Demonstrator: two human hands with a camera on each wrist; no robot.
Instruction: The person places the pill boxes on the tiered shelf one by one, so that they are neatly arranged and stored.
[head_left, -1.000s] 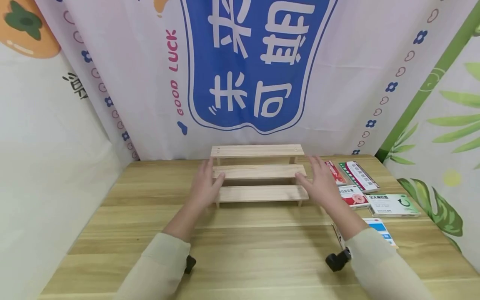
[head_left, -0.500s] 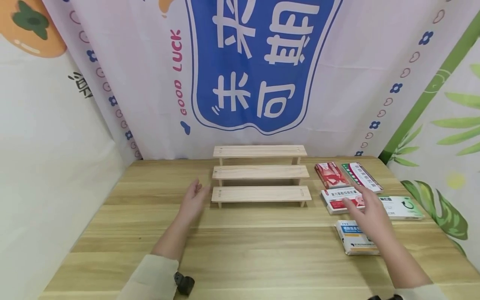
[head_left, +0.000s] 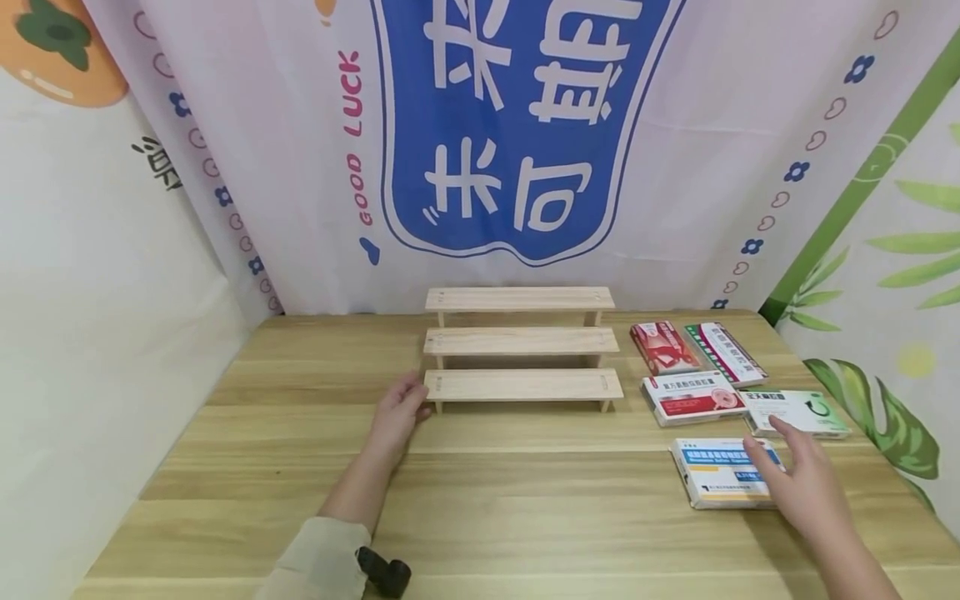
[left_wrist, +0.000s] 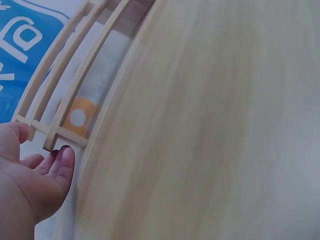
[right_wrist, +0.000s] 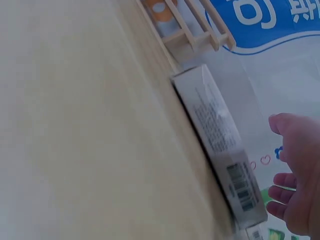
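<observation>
At the lower left of the frame, you are letting your left hand (head_left: pixel 401 410) settle on the wooden table (head_left: pixel 525 508), fingers relaxed and loosely curled with nothing in them, just beside the left end of the lowest step of the three-tier wooden rack (head_left: pixel 522 346) standing at centre; a second ago that hand was lying against the rack's left end, so it is drawing back and down. The rack itself is sitting where it was, bare on all three steps. Moving right, five medicine boxes are lying flat: a red box (head_left: pixel 663 347) and a striped box (head_left: pixel 724 352) at the back, a red-and-white box (head_left: pixel 693 398) and a green-and-white box (head_left: pixel 797 412) in front of them. At the lower right, your right hand (head_left: pixel 806 479), having left the rack's right end, is now lowering spread, straight fingers onto the right end of the nearest blue-and-white box (head_left: pixel 712 472), touching or just above it and not yet gripping. By the look of it, the positioning of the rack is finished and this box is becoming the thing in hand.
</observation>
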